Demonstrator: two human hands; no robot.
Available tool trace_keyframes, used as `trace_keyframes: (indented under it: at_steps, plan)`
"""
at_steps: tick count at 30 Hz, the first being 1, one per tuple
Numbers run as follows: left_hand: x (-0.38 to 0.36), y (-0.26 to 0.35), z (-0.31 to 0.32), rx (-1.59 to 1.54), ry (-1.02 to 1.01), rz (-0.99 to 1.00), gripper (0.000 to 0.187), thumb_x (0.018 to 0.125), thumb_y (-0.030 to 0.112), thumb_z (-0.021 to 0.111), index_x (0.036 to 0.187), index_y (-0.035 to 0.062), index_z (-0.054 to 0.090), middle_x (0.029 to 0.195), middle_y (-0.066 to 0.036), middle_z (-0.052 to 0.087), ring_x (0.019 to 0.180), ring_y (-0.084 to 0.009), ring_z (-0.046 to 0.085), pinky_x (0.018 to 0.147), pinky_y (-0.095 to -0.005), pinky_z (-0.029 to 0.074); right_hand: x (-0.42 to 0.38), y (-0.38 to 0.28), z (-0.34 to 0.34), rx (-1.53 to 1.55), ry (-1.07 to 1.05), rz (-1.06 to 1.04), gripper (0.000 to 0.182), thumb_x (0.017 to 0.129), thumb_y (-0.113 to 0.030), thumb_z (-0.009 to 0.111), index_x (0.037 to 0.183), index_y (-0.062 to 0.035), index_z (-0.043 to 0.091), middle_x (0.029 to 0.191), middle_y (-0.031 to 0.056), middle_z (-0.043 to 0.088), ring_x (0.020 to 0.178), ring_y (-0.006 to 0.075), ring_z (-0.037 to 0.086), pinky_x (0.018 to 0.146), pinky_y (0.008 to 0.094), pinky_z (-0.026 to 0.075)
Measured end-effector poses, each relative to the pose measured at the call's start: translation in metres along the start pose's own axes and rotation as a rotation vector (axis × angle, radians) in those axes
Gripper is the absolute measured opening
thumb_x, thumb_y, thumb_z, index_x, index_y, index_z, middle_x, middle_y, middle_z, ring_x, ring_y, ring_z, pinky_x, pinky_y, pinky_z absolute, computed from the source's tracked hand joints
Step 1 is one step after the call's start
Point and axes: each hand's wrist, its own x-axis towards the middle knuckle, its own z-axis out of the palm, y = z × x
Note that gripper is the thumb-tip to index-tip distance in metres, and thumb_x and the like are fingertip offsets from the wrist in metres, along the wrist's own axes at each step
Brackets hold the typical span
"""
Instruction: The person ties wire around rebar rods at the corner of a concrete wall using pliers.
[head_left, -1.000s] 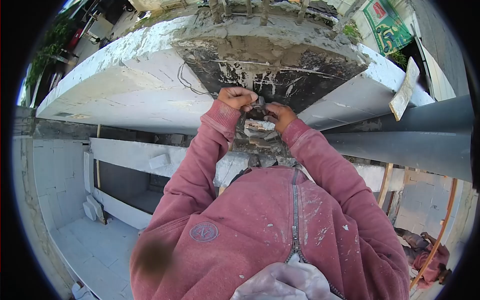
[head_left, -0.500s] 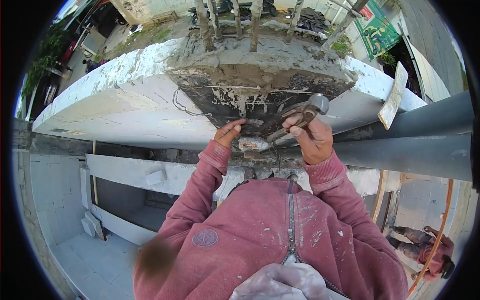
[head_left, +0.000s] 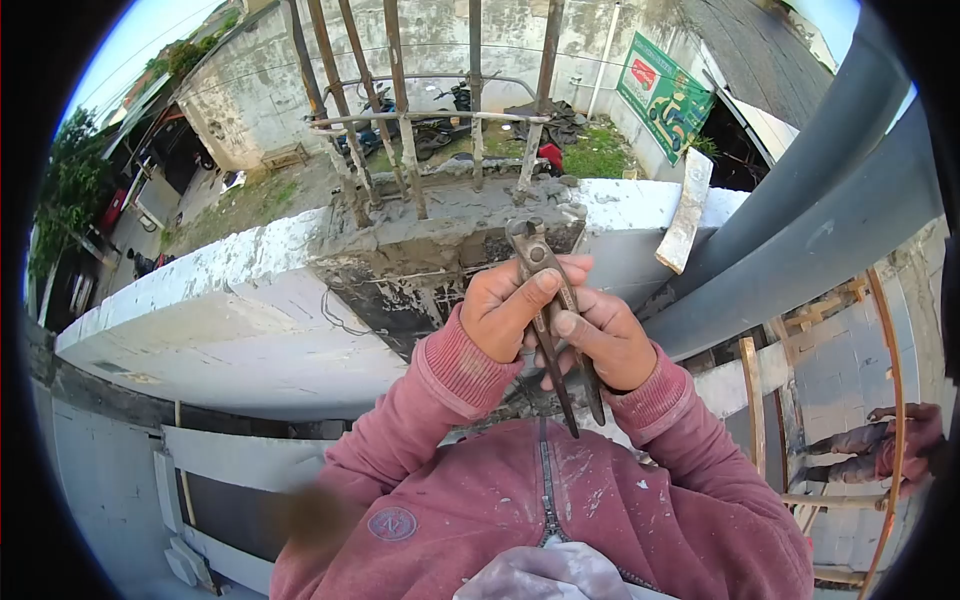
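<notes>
Both hands are on a pair of worn metal pincers (head_left: 540,260), held up in front of my chest with the head pointing away from me and the handles slightly apart. My left hand (head_left: 505,312) grips them near the pivot, thumb on top. My right hand (head_left: 608,340) is closed round the handles from the other side. Behind the hands is a concrete column end (head_left: 430,235) with several upright steel bars (head_left: 398,100) standing out of it. Its dark underside and a loose thin wire (head_left: 340,315) show to the left.
White block walls (head_left: 220,330) run left of the column. A pale strip (head_left: 688,210) leans on the right wall beside two thick grey pipes (head_left: 790,270). At the lower right another person (head_left: 885,450) is near an orange-brown pole (head_left: 897,400). A green banner (head_left: 665,95) hangs beyond.
The view has tilted up, showing more of the bars. The pincers, earlier in my right hand alone, are now upright between both hands. My left hand has left the dark surface and joined it.
</notes>
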Motion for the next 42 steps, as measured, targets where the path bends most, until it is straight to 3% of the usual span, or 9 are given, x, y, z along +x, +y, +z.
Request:
trace_keyframes:
  at_steps: [4,7,11,16,26,29,32,36,42]
  plan:
    - [0.027,-0.010,0.010,-0.151,-0.190,0.120,0.042,0.095,0.033,0.046,0.114,-0.0033,0.053,0.119,-0.022,0.055,0.106,-0.0277,0.058,0.086,-0.0370,0.049,-0.030,0.008,-0.027,0.261,-0.295,-0.022,0.016,0.076,-0.003,0.066,0.079,-0.0057,0.051,0.093,0.0127,0.058,0.068,0.0142,0.059,0.059,0.0272,0.052]
    - [0.062,-0.013,0.032,-0.381,-0.120,0.037,0.048,0.094,0.034,0.048,0.124,-0.0040,0.043,0.121,-0.021,0.053,0.107,-0.0300,0.057,0.089,-0.0405,0.049,-0.042,-0.036,-0.034,-0.244,0.126,-0.059,0.014,0.071,0.002,0.063,0.076,-0.0043,0.051,0.091,0.0125,0.059,0.063,0.0183,0.059,0.059,0.0298,0.050]
    - [0.091,-0.006,0.058,-0.472,-0.069,0.128,0.048,0.094,0.029,0.051,0.128,0.0003,0.036,0.125,-0.016,0.049,0.110,-0.0280,0.055,0.089,-0.0414,0.049,-0.027,-0.087,-0.066,-1.798,0.523,-0.495,0.025,0.062,0.004,0.059,0.086,-0.0010,0.057,0.103,0.0100,0.058,0.086,0.0252,0.058,0.070,0.0356,0.046]
    - [0.133,-0.003,0.066,-0.743,0.029,0.264,0.043,0.096,0.023,0.045,0.127,-0.0018,0.031,0.132,-0.019,0.040,0.115,-0.0335,0.049,0.095,-0.0478,0.046,0.012,-0.131,-0.075,-2.540,0.681,-0.684,0.025,0.078,-0.013,0.053,0.099,-0.0034,0.060,0.120,0.0042,0.052,0.110,0.0206,0.048,0.088,0.0423,0.038]
    - [0.147,-0.004,0.065,-0.875,0.104,0.266,0.033,0.095,0.014,0.046,0.125,0.0078,0.035,0.135,-0.016,0.040,0.117,-0.0357,0.047,0.094,-0.0486,0.046,0.038,-0.142,-0.098,-2.466,0.517,-0.663,0.036,0.080,-0.010,0.052,0.115,-0.0027,0.051,0.131,0.0085,0.042,0.125,0.0262,0.038,0.091,0.0473,0.038]
    - [0.153,-0.007,0.062,-0.880,0.125,0.282,0.030,0.093,0.014,0.050,0.121,0.0093,0.038,0.131,-0.014,0.044,0.113,-0.0347,0.051,0.092,-0.0479,0.048,0.047,-0.147,-0.105,-2.505,0.514,-0.819,0.034,0.077,-0.007,0.053,0.111,-0.0023,0.051,0.121,0.0090,0.048,0.118,0.0258,0.043,0.089,0.0426,0.041]
    - [0.147,0.001,0.070,-0.825,0.206,0.269,0.026,0.094,0.015,0.048,0.117,0.0057,0.040,0.126,-0.015,0.047,0.110,-0.0335,0.053,0.094,-0.0474,0.047,0.042,-0.168,-0.095,-2.449,0.246,-0.469,0.028,0.074,-0.005,0.055,0.102,-0.0028,0.050,0.103,0.0099,0.053,0.103,0.0267,0.053,0.080,0.0388,0.045]
    - [0.148,-0.004,0.070,-0.711,0.300,0.276,0.028,0.093,0.019,0.053,0.114,0.0049,0.043,0.116,-0.012,0.052,0.104,-0.0267,0.056,0.088,-0.0416,0.048,0.042,-0.159,-0.102,-2.279,0.316,-0.734,0.021,0.074,-0.007,0.057,0.093,-0.0035,0.049,0.086,0.0119,0.055,0.080,0.0309,0.060,0.065,0.0407,0.049]
    - [0.132,-0.025,0.066,-0.728,0.318,0.270,0.034,0.088,0.024,0.062,0.111,0.0053,0.045,0.111,-0.010,0.055,0.101,-0.0210,0.056,0.085,-0.0371,0.047,0.029,-0.129,-0.076,-1.778,0.262,-0.118,0.022,0.079,-0.017,0.059,0.088,0.0033,0.058,0.075,0.0227,0.061,0.075,0.0385,0.061,0.065,0.0439,0.048]
